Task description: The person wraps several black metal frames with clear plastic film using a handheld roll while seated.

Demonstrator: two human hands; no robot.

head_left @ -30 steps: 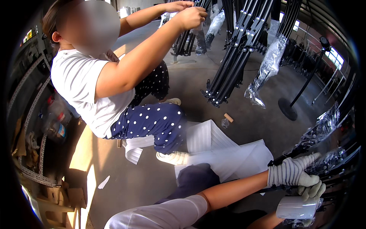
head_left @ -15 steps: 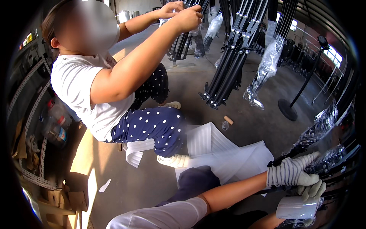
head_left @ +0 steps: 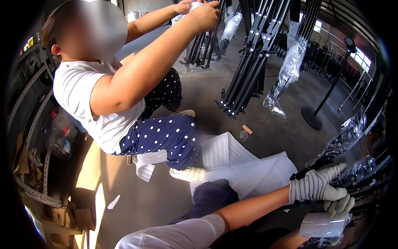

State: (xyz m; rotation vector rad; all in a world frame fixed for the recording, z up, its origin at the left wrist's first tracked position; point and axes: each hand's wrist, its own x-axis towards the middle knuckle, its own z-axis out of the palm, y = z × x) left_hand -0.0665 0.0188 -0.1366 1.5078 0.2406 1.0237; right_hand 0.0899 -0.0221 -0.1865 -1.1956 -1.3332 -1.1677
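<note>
At the lower right, my left hand [head_left: 317, 186], in a striped white-and-grey glove, is closed around a bundle of black metal bars [head_left: 367, 182]. One of its digits stretches along the clear film [head_left: 360, 169] wrapped on the bars; the undersides of its fingers are hidden. Just below, touching the left fingers, my gloved right hand [head_left: 340, 206] grips a roll of clear plastic film [head_left: 322, 225]. Some of its fingers lie over the roll's upper edge, and a glove part shows under it.
On the left sits a co-worker [head_left: 161, 135], arms raised at hanging black metal frames [head_left: 253, 54]. White foam sheets [head_left: 265, 170] lie on the floor between us. Beyond are a small tan cylinder [head_left: 247, 129] and a black stand with a round base [head_left: 311, 118]. A metal shelf [head_left: 37, 128] stands far left.
The co-worker leans back slightly, and a white piece now shows between that person's hands. Both my hands and the film roll stay almost in the same place.
</note>
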